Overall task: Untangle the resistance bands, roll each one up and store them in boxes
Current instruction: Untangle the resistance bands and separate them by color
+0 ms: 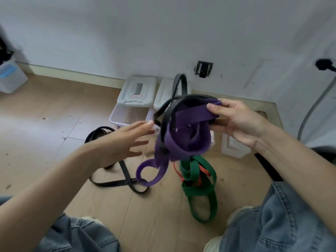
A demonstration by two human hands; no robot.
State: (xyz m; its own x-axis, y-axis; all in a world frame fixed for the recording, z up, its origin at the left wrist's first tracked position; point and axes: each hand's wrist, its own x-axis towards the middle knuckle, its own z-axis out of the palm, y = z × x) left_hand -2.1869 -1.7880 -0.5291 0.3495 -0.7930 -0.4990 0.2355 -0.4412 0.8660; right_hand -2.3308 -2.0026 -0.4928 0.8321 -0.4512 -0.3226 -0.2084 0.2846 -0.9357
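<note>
Bands counted: 1 purple band (183, 137), 2 black bands, 1 green band (198, 190), 1 red band (204, 170). Right hand (238, 120) pinches the purple band, raised above the floor and tangled with 1 thin black band (179, 84). Left hand (125, 140) is spread flat, holding nothing, fingertips at the tangle. Second black band (116, 182) lies on the floor. 2 clear boxes (125, 113) stand open by the wall.

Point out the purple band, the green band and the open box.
purple band (183, 140): head view, middle of the bundle.
green band (192, 190): head view, flat strap on floor.
open box (113, 118): head view, left wall.
</note>
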